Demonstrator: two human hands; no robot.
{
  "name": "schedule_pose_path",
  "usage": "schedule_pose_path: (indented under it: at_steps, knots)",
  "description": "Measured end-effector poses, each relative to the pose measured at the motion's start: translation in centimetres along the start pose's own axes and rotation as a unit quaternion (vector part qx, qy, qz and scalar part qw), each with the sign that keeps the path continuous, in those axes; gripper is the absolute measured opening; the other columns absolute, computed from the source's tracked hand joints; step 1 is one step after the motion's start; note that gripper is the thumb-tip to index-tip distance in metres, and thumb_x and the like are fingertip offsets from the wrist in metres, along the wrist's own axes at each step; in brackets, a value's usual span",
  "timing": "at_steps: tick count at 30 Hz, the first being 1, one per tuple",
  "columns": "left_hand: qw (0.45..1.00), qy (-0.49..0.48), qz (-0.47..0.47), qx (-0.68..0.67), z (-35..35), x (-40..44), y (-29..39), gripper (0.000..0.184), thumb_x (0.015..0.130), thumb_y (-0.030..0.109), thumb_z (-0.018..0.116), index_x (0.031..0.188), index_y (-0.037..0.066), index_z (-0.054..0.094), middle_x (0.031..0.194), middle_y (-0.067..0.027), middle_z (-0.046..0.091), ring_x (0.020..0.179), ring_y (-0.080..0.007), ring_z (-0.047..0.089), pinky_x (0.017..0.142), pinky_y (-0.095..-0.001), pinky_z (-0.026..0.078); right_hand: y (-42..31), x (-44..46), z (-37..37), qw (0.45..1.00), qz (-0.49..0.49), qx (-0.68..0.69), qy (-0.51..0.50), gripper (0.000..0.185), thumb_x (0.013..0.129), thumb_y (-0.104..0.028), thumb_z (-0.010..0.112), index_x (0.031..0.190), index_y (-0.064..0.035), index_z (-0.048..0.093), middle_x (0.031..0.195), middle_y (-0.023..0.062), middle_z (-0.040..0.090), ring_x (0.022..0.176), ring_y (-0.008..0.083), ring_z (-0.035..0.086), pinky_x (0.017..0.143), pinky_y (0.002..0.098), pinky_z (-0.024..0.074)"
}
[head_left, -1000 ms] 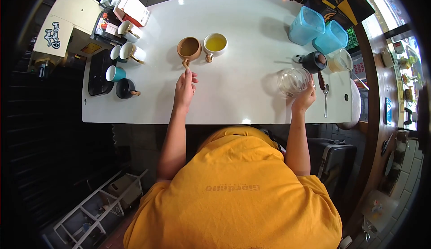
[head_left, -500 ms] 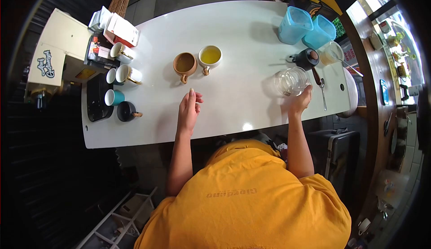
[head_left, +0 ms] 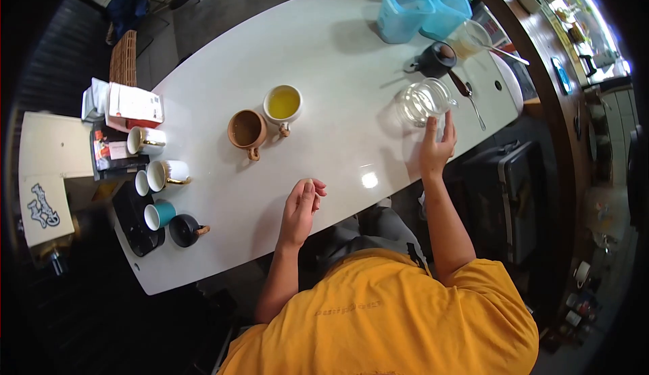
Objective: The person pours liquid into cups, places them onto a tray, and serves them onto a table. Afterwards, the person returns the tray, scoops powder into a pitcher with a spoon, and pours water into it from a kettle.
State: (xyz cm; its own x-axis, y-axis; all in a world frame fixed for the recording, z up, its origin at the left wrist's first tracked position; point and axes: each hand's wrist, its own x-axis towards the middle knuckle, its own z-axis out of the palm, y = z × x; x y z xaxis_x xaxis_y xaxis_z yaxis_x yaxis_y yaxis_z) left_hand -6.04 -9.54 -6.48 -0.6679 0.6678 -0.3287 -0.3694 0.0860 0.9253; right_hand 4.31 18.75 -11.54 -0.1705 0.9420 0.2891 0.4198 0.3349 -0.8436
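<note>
Over the table's front edge my left hand [head_left: 302, 211] is raised with its fingers curled together and nothing visible in them. My right hand [head_left: 438, 146] has its fingers apart, just in front of a clear glass jug [head_left: 424, 101]; the fingertips reach its near side, and contact is hard to tell. Left of centre, a brown cup [head_left: 247, 130] with a brownish drink stands beside a white cup [head_left: 283, 105] with yellow liquid. Behind the jug is a dark pot [head_left: 435, 59], with a spoon [head_left: 476, 108] to the right.
Two blue containers [head_left: 404, 13] and a clear container [head_left: 468, 39] with a spoon stand at the back right. Along the left side are white mugs [head_left: 167, 173], a teal cup [head_left: 159, 215], a black cup [head_left: 186, 230], a black tray [head_left: 135, 216] and a machine [head_left: 54, 145].
The view has turned and shifted. My left hand has let go of the brown cup's handle and drawn back toward the front edge. My right hand's fingers have spread beside the jug.
</note>
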Motion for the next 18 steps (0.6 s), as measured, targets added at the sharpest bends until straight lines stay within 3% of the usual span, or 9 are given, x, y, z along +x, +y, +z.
schedule_pose_path:
  at_steps: [2, 3, 6, 9, 11, 18]
  knots:
    - [0.999, -0.027, 0.004, 0.023, 0.5, 0.5, 0.3, 0.036, 0.102, 0.036, 0.038, 0.100, 0.006, 0.056, 0.085, 0.0007, 0.055, 0.068, -0.0038, 0.044, 0.058, -0.0184, 0.034, -0.9, -1.2, -1.5, 1.000, 0.006, 0.026, -0.002, 0.055, 0.086, -0.032, 0.067, 0.131, -0.0051, 0.051, 0.132, 0.0198, 0.047, 0.123, 0.0306, 0.045, 0.102, 0.0386, 0.0341]
    - [0.998, -0.042, 0.011, 0.039, 0.9, 0.8, 0.5, 0.036, 0.102, 0.036, 0.037, 0.101, 0.006, 0.056, 0.085, 0.0010, 0.054, 0.068, -0.0035, 0.043, 0.058, -0.0180, 0.034, -0.8, -1.8, -2.3, 1.000, -0.005, 0.026, 0.012, 0.049, 0.086, -0.027, 0.067, 0.127, -0.0035, 0.054, 0.125, 0.0187, 0.054, 0.119, 0.0283, 0.049, 0.099, 0.0356, 0.0386]
    - [0.997, -0.061, -0.013, 0.039, 2.6, 1.0, 1.8, 0.035, 0.102, 0.034, 0.038, 0.100, 0.004, 0.055, 0.085, -0.0002, 0.053, 0.066, -0.0045, 0.039, 0.060, -0.0187, 0.033, 1.0, -3.5, -5.6, 0.999, 0.005, 0.043, -0.005, 0.042, 0.088, -0.025, 0.065, 0.122, -0.0015, 0.058, 0.117, 0.0165, 0.060, 0.116, 0.0259, 0.051, 0.099, 0.0350, 0.0383]
    - [0.993, -0.106, -0.012, 0.058, 5.0, 0.7, 2.3, 0.036, 0.102, 0.035, 0.038, 0.100, 0.004, 0.055, 0.086, -0.0006, 0.053, 0.066, -0.0044, 0.040, 0.060, -0.0187, 0.033, 2.6, -4.6, -9.6, 0.991, 0.062, 0.115, 0.039, 0.031, 0.090, -0.019, 0.062, 0.114, 0.0005, 0.061, 0.108, 0.0129, 0.065, 0.105, 0.0205, 0.058, 0.092, 0.0315, 0.0432]
    - [0.988, -0.138, -0.017, 0.068, 7.3, 0.1, 2.3, 0.035, 0.102, 0.037, 0.039, 0.101, 0.006, 0.055, 0.087, -0.0009, 0.053, 0.066, -0.0046, 0.040, 0.058, -0.0183, 0.032, 3.0, -5.0, -13.2, 0.983, 0.053, 0.161, 0.072, 0.023, 0.093, -0.015, 0.059, 0.108, 0.0009, 0.064, 0.099, 0.0094, 0.068, 0.090, 0.0143, 0.064, 0.081, 0.0249, 0.0476]
    - [0.956, -0.270, -0.061, 0.102, 18.5, -6.7, -0.2, 0.034, 0.100, 0.039, 0.043, 0.100, 0.008, 0.057, 0.084, -0.0003, 0.055, 0.061, -0.0035, 0.044, 0.047, -0.0159, 0.026, 7.6, -11.0, -29.8, 0.946, 0.138, 0.198, 0.217, 0.016, 0.093, -0.012, 0.061, 0.099, 0.0002, 0.068, 0.093, 0.0066, 0.069, 0.084, 0.0105, 0.064, 0.076, 0.0223, 0.0479]
